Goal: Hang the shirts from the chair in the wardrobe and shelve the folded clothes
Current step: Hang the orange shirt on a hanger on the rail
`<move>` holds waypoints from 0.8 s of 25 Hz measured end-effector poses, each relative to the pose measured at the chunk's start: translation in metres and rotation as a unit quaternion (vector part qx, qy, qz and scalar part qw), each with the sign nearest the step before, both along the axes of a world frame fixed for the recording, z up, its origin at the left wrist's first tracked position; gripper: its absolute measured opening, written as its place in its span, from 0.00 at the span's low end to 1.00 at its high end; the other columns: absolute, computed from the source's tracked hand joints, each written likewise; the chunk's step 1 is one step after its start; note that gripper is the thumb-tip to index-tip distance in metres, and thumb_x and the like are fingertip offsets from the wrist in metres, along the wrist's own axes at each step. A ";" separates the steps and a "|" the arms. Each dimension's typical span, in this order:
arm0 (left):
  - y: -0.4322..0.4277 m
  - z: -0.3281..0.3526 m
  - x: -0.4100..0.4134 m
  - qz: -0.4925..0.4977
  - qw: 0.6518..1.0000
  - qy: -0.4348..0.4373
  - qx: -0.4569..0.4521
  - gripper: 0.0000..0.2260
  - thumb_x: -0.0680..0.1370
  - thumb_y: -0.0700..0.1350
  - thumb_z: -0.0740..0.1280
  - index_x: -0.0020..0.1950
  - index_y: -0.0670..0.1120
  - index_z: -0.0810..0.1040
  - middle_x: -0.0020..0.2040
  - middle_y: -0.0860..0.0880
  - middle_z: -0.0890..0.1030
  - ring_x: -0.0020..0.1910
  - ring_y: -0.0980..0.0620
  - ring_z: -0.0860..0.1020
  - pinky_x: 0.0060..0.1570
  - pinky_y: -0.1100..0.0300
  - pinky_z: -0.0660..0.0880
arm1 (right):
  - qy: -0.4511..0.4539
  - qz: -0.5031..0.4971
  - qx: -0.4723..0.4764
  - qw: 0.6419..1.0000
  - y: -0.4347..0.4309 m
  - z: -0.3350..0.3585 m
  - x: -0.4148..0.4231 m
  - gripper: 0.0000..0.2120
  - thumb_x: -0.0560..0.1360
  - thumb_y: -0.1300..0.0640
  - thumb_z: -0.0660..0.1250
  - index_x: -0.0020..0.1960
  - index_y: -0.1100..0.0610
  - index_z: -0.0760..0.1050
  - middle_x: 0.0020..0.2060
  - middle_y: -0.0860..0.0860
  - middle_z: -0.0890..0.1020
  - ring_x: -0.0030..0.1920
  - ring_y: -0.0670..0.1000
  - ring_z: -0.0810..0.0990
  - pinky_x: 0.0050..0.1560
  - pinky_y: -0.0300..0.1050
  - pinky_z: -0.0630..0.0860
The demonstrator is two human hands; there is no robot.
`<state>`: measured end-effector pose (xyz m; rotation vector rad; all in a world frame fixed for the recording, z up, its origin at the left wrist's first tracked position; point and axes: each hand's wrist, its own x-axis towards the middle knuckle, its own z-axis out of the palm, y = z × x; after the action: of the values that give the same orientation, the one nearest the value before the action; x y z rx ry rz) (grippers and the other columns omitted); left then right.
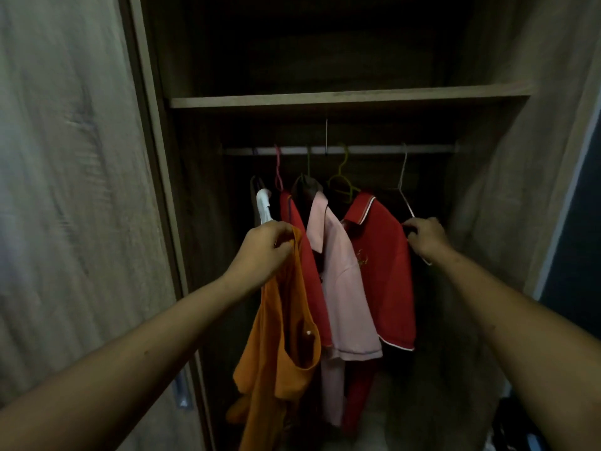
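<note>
- The wardrobe [182, 196] stands open, dim inside, with a wooden shelf [348, 98] above a pale rail [367, 150].
- On the rail hang, from left to right, a white garment [264, 205], a red shirt [294, 229] on a pink hanger [278, 167], a pink shirt [341, 275] under a dark collar, and a red polo shirt [380, 255] with a white-trimmed collar, near a yellow hanger [341, 177].
- A bare wire hanger [405, 190] hangs at the right end of the rail, just beside the red polo.
- The left hand [265, 250] is held up in front of the hanging clothes, its fingers closed on the top of an orange shirt [279, 340], which drapes down across the red shirt and hides part of it.
- The right hand [426, 237] has its fingers curled around the lower arm of the wire hanger, touching the polo's shoulder.
- The wardrobe door [71, 190] fills the left side, a metal handle [182, 390] low on its edge.
</note>
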<state>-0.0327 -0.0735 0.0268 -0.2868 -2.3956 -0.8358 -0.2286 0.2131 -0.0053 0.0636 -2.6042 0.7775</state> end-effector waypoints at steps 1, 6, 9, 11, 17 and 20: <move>-0.003 -0.001 0.001 0.008 1.000 0.007 -0.007 0.10 0.77 0.36 0.62 0.55 0.43 0.78 0.47 0.51 0.77 0.41 0.58 0.76 0.43 0.69 0.72 | 0.005 0.004 -0.009 1.000 0.000 -0.002 -0.005 0.16 0.74 0.67 0.60 0.60 0.60 0.78 0.61 0.64 0.76 0.59 0.64 0.76 0.62 0.52 0.74; -0.018 -0.004 0.010 0.068 0.997 -0.003 -0.031 0.14 0.76 0.33 0.59 0.58 0.42 0.77 0.52 0.46 0.77 0.50 0.49 0.78 0.51 0.53 0.78 | 0.153 -0.013 -0.132 0.979 -0.014 -0.002 0.012 0.14 0.73 0.73 0.53 0.53 0.64 0.73 0.43 0.61 0.77 0.44 0.61 0.78 0.41 0.46 0.70; -0.023 -0.012 0.013 0.080 0.996 -0.033 -0.034 0.14 0.77 0.33 0.59 0.60 0.42 0.75 0.55 0.44 0.77 0.51 0.48 0.78 0.51 0.52 0.78 | 0.250 0.003 -0.165 0.954 -0.017 -0.012 0.035 0.12 0.76 0.70 0.54 0.58 0.66 0.70 0.44 0.65 0.78 0.40 0.59 0.76 0.38 0.44 0.65; -0.024 -0.018 0.016 0.083 0.995 -0.044 -0.028 0.14 0.77 0.33 0.59 0.60 0.42 0.75 0.56 0.43 0.77 0.52 0.47 0.78 0.51 0.53 0.78 | 0.290 0.037 -0.217 0.931 -0.016 -0.025 0.051 0.12 0.77 0.67 0.56 0.60 0.65 0.68 0.38 0.63 0.78 0.36 0.57 0.76 0.36 0.42 0.65; -0.019 -0.024 0.022 0.068 0.993 -0.088 -0.050 0.16 0.75 0.33 0.60 0.62 0.42 0.74 0.58 0.44 0.75 0.51 0.46 0.77 0.48 0.54 0.77 | 0.215 0.009 -0.212 0.953 0.004 -0.090 0.080 0.09 0.74 0.62 0.65 0.52 0.66 0.74 0.34 0.64 0.80 0.34 0.61 0.79 0.36 0.46 0.71; -0.015 -0.025 0.025 0.049 0.988 -0.115 -0.090 0.17 0.75 0.35 0.61 0.64 0.44 0.72 0.58 0.46 0.73 0.52 0.50 0.75 0.47 0.58 0.74 | 0.249 -0.001 -0.199 0.948 0.010 -0.082 0.100 0.14 0.75 0.56 0.59 0.43 0.66 0.77 0.31 0.63 0.79 0.33 0.60 0.79 0.37 0.49 0.71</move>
<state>-0.0082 -0.0885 0.0019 -0.1476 -2.6832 -0.6385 -0.1290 0.2229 -0.0874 0.1211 -1.9405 1.1085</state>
